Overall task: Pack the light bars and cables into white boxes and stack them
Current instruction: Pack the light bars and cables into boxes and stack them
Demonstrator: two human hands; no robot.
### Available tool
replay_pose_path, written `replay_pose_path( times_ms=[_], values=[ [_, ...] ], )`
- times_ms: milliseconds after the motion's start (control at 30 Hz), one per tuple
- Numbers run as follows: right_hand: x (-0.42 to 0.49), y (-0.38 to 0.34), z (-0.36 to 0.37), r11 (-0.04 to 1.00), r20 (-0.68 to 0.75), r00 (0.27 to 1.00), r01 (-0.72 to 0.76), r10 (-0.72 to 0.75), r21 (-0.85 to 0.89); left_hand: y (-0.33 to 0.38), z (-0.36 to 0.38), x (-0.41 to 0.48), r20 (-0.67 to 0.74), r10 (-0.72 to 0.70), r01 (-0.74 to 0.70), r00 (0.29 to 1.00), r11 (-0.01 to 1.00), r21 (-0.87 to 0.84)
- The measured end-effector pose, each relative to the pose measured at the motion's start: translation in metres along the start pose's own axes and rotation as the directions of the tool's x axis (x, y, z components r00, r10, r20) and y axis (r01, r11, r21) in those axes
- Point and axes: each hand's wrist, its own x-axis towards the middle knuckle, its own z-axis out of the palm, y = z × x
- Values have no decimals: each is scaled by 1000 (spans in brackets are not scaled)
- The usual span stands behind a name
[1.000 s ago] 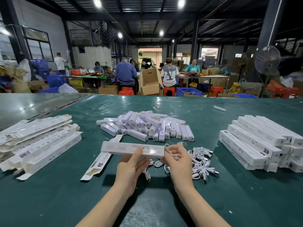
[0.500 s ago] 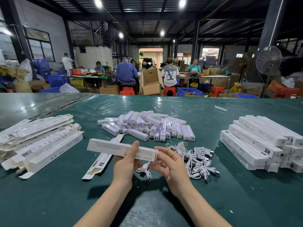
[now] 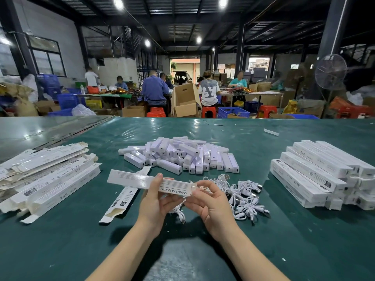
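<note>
White box [image 3: 150,182]: held above the green table [image 3: 263,250], tilted, printed side up. Left hand [image 3: 154,201]: gripped its middle, thumb on top, fingers curled beneath. Right hand [image 3: 211,201]: fingertips pinched its right end. Light bars [image 3: 180,155]: heaped behind. Cables [image 3: 241,193]: tangled just right of the hands. Packed boxes [image 3: 316,171]: stacked far right. Flat boxes [image 3: 46,173]: piled left.

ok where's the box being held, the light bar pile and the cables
held box [image 3: 129,178]: head view, left half of its printed face
light bar pile [image 3: 178,154]: head view, a bar in the middle of the heap
cables [image 3: 243,188]: head view, centre of the white tangle
</note>
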Motion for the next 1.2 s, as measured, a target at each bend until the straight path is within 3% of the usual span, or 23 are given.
replay_pose_path(
  times_ms=[133, 433, 633, 833, 1067, 1200],
  values=[
    [0, -1, 0, 999, 34, 999, 13, -11, -44, -2, 0, 2, -24, -1, 1, 1000, 1000, 17],
    [0, 3, 2, 852, 29, 988, 147, -153, -503, -8, 4, 2, -113, 16, -13, 993, 1000, 26],
    [1, 6, 0, 791, 52, 967, 235, -251, -565, -13, 6, -2, -63, -53, 53, 997, 999, 7],
    [1, 8, -1, 599, 105, 923, 323, -369, -733, -12, 6, -1, -52, -157, 153, 986, 985, -86],
    [-1, 7, 0, 606, 160, 937, 326, -312, -726, -6, 5, 1, -34, -192, 188, 981, 978, -95],
    [-2, 10, 4, 597, 138, 919, 348, -369, -722, -9, 9, -1, -57, -166, 160, 985, 983, -95]
  ],
)
